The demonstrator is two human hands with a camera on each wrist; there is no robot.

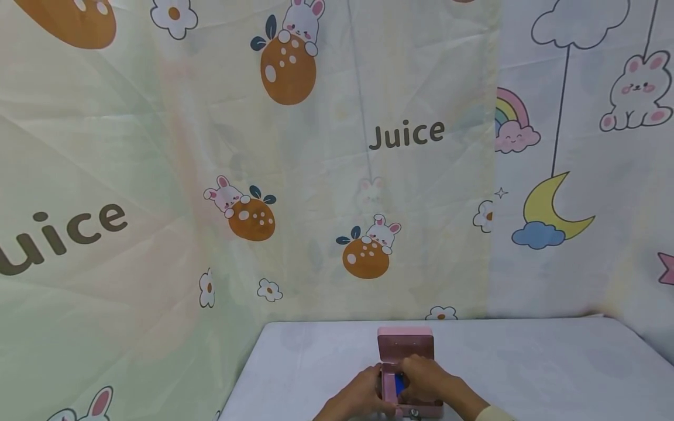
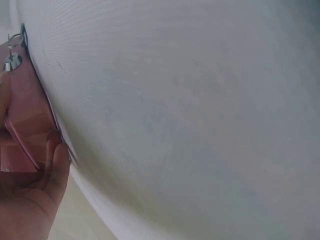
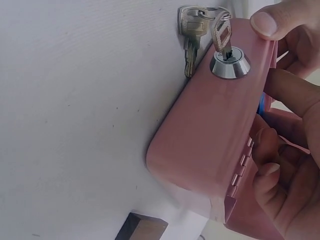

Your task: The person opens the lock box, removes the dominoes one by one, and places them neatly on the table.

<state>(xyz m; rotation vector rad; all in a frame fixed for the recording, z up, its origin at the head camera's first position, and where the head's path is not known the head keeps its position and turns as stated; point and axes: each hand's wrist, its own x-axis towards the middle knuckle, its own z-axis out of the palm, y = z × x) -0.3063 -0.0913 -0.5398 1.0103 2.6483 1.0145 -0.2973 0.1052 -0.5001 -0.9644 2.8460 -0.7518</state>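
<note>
A pink metal lockbox stands on the table with its hinged lid raised at the back. My left hand grips the box's left side, its thumb on the front corner in the right wrist view. My right hand reaches inside, fingers bent, at a blue thing whose kind I cannot make out. Its fingertips are hidden by the box wall, so a grip on the blue thing is not visible. A key sits in the round front lock, and a second key hangs from its ring.
The white table extends to both sides of the box. A dark-sided block with a brown top lies near the box in the right wrist view. A printed cloth hangs behind the table and on its left.
</note>
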